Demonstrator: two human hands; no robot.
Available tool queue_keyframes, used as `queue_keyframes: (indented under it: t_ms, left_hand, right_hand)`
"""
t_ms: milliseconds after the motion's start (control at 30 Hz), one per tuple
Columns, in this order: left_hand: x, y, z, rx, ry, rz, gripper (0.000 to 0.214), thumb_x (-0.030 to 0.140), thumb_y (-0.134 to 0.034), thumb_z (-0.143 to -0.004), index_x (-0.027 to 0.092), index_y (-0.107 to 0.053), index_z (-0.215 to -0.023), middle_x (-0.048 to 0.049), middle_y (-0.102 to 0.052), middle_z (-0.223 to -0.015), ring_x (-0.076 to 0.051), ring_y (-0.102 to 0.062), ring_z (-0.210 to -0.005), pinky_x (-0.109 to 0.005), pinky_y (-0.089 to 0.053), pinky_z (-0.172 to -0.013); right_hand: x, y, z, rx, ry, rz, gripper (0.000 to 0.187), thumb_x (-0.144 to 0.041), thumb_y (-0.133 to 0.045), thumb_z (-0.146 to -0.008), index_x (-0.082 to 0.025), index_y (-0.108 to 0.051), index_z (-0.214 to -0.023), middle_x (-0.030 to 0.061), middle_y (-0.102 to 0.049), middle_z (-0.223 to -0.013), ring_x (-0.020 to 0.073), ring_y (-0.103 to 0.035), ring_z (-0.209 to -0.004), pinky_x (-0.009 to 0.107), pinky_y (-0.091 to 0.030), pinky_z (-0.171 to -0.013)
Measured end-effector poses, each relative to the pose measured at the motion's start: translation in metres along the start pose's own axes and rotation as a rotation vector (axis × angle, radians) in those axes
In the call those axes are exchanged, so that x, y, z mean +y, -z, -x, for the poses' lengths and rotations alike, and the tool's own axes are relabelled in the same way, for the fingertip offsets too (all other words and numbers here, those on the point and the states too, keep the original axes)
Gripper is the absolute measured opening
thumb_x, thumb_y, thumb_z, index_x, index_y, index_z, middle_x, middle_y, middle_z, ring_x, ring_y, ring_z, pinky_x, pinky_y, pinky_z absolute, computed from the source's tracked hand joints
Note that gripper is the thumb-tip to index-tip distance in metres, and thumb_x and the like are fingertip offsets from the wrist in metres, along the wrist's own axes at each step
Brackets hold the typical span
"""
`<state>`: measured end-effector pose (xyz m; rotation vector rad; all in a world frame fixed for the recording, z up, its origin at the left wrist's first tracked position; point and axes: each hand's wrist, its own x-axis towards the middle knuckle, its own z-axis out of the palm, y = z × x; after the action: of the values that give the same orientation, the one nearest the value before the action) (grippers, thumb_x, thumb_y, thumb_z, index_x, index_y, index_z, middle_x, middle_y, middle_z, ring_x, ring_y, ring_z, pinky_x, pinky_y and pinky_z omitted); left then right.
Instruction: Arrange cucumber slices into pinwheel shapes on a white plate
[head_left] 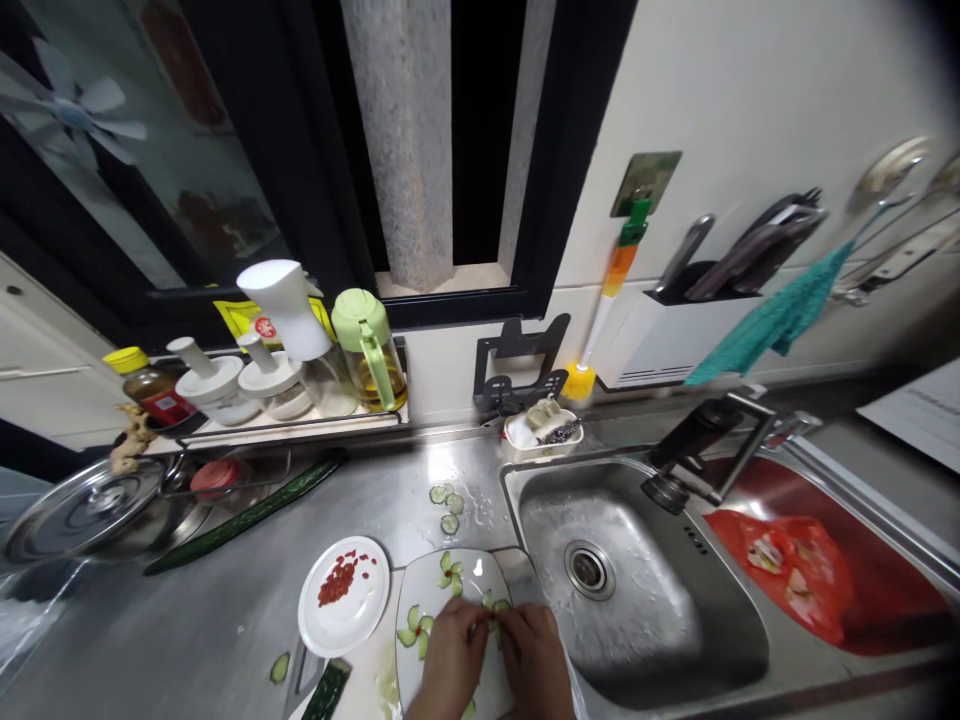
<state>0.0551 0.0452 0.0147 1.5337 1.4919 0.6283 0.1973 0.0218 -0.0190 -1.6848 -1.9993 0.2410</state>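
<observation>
My left hand and my right hand are close together over a square white plate. Their fingertips are pinched around thin cucumber slices near the plate's upper right; the exact grip is partly hidden. Elsewhere on the plate, a cucumber flower lies at the top and another cucumber flower at the left, with a red centre. Left of it stands a round white plate with small dried red berries, probably goji. A cut cucumber piece lies below that.
Loose cucumber slices lie on the wet steel counter, and a whole cucumber lies by the seasoning rack. At right are the sink, its faucet and a red plastic bag. A knife holder hangs above.
</observation>
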Motion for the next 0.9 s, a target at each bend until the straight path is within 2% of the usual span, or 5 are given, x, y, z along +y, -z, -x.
queue_keyframes:
  t_ms: [200, 333, 500, 633, 900]
  left_hand:
    - [-0.002, 0.011, 0.003, 0.052, -0.009, -0.052, 0.028, 0.016, -0.046, -0.079, 0.021, -0.073, -0.087, -0.0064, -0.069, -0.086, -0.017, -0.065, -0.085, -0.028, -0.048, -0.08]
    - [-0.015, 0.035, 0.011, 0.12, -0.009, -0.056, 0.028, 0.027, -0.044, -0.084, 0.021, -0.071, -0.09, -0.0071, -0.07, -0.095, -0.017, -0.065, -0.089, -0.028, -0.048, -0.084]
    - [-0.043, 0.089, 0.016, 0.263, 0.207, -0.2, 0.029, 0.039, -0.044, -0.084, 0.024, -0.069, -0.087, -0.0049, -0.072, -0.095, -0.019, -0.065, -0.09, -0.028, -0.046, -0.084]
    - [-0.057, 0.12, 0.01, 0.308, 0.422, -0.395, 0.034, 0.04, -0.037, -0.087, 0.026, -0.067, -0.078, -0.0043, -0.072, -0.089, -0.018, -0.066, -0.079, -0.027, -0.045, -0.073]
    - [-0.054, 0.124, -0.013, 0.269, 0.572, -0.548, 0.034, 0.036, -0.038, -0.085, 0.022, -0.068, -0.088, -0.0101, -0.073, -0.097, -0.022, -0.067, -0.083, -0.03, -0.045, -0.071]
  right_hand:
    - [0.005, 0.007, 0.003, -0.023, -0.017, -0.027, 0.015, -0.017, -0.052, -0.085, -0.023, -0.065, -0.091, 0.0049, -0.062, -0.078, 0.0206, -0.055, -0.076, 0.036, -0.05, -0.066]
    - [0.008, 0.01, 0.004, -0.046, -0.04, -0.039, 0.016, -0.021, -0.051, -0.087, -0.025, -0.065, -0.093, 0.0049, -0.063, -0.082, 0.0203, -0.055, -0.079, 0.036, -0.05, -0.07]
    - [0.004, 0.008, 0.005, -0.02, 0.022, -0.051, 0.012, -0.02, -0.053, -0.085, -0.025, -0.063, -0.087, 0.0042, -0.063, -0.08, 0.02, -0.056, -0.077, 0.035, -0.05, -0.068]
    - [-0.005, 0.003, 0.005, 0.06, 0.126, -0.046, 0.01, -0.016, -0.054, -0.082, -0.024, -0.061, -0.082, 0.0033, -0.061, -0.074, 0.0191, -0.056, -0.071, 0.033, -0.05, -0.062]
    - [-0.018, -0.005, 0.008, 0.009, 0.211, -0.037, 0.014, -0.013, -0.05, -0.082, -0.024, -0.059, -0.085, 0.0031, -0.06, -0.077, 0.0185, -0.055, -0.073, 0.032, -0.048, -0.066]
